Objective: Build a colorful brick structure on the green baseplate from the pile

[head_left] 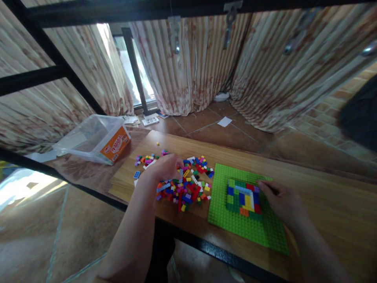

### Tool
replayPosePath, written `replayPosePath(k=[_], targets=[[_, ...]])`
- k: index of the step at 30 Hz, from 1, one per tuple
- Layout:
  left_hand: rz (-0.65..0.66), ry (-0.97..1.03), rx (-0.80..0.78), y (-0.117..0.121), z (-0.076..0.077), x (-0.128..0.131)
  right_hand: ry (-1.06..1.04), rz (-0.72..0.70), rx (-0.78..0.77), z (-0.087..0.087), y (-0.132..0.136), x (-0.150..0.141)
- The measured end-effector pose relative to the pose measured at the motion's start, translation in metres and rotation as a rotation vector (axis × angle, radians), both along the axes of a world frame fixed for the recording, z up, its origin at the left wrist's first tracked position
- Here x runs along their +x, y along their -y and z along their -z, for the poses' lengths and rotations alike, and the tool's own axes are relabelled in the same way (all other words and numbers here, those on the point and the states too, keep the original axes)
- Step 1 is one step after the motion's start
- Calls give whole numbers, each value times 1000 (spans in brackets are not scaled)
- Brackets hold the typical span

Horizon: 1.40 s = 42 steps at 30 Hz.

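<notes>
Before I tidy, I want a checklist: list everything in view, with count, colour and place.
Wooden tabletop: one, light brown, foreground.
Baseplate: one, green, on the tabletop.
Brick build: one, multicoloured, on the baseplate.
Loose bricks: uncountable, mixed colours, left of the baseplate.
Plastic bin: one, clear and orange, left of the tabletop.
Patterned cover: one, brown, beneath the plastic bin.
Tiled floor: one, brown, below.
Curtains: several, striped cream and red, behind.
Window: one, bright, between curtains.
Papers: several, mostly white, on the floor.
Metal frame: one, black, overhead and left.
Hanging fittings: at least four, silver, top.
Unclear shape: one, dark, right edge.
Left hand: one, bare, over the loose bricks.
Right hand: one, bare, at the brick build's right side.
</notes>
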<state>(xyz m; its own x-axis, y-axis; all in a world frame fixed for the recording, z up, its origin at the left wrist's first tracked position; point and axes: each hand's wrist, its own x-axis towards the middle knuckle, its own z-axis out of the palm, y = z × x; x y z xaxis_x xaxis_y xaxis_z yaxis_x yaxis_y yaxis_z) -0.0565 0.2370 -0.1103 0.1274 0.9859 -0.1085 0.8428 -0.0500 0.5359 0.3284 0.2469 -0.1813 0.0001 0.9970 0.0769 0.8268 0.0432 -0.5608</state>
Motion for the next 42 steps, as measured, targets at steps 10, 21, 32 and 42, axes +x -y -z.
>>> replayPosePath(k=[10,21,32,42], targets=[[-7,-172,-54,3,-6,8,21,15,-55,-6,1,-5],[165,282,-126,2,-5,0,-6,-4,-26,-6,1,-4],[234,814,-159,-4,-1,44,-203,60,318,-35,22,-38],[237,888,81,10,30,135,-401,-273,179,-39,44,-70]])
